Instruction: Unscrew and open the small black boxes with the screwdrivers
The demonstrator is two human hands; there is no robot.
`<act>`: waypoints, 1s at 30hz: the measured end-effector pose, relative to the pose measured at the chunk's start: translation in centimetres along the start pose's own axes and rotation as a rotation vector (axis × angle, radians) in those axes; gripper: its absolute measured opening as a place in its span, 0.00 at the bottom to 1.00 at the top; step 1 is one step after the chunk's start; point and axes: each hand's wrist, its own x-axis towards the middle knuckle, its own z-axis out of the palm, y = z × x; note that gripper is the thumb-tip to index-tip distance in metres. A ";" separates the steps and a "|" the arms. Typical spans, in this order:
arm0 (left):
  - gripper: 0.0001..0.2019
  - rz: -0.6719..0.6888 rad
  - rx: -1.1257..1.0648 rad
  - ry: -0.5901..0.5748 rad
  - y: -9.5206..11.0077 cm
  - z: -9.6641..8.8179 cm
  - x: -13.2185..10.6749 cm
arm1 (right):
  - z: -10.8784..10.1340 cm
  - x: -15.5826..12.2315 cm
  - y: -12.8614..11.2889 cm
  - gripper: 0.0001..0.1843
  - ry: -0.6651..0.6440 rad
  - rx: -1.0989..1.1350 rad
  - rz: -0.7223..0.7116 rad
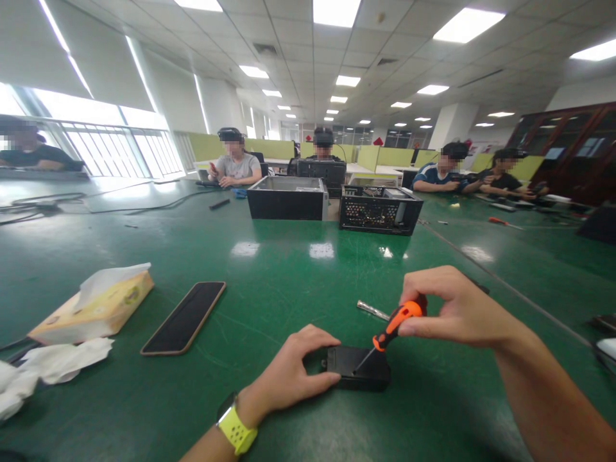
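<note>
A small flat black box lies on the green table near me. My left hand, with a yellow watch strap on the wrist, grips the box's left end between thumb and fingers. My right hand is closed on the orange-and-black handle of a screwdriver. The screwdriver slants down to the left and its tip touches the top of the box. A short metal bit lies on the table just behind the screwdriver.
A black phone lies face down to the left, beside a tissue box and crumpled tissues. Two open black computer cases stand mid-table. Several people sit along the far edge. Cables lie at far left.
</note>
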 end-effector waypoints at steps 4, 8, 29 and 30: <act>0.20 0.001 0.002 -0.002 0.0 0.0 -0.1 | -0.3 0.0 -0.3 0.12 -0.053 0.055 -0.044; 0.19 -0.008 -0.001 -0.002 0.0 0.1 -0.1 | 0.0 -0.2 0.0 0.19 0.012 -0.045 0.044; 0.19 -0.004 0.006 -0.006 0.0 0.2 0.0 | -0.1 -0.3 0.0 0.18 -0.016 0.009 -0.003; 0.19 -0.005 0.006 -0.006 0.0 0.1 0.0 | -0.3 -0.3 -0.1 0.14 -0.038 0.037 -0.010</act>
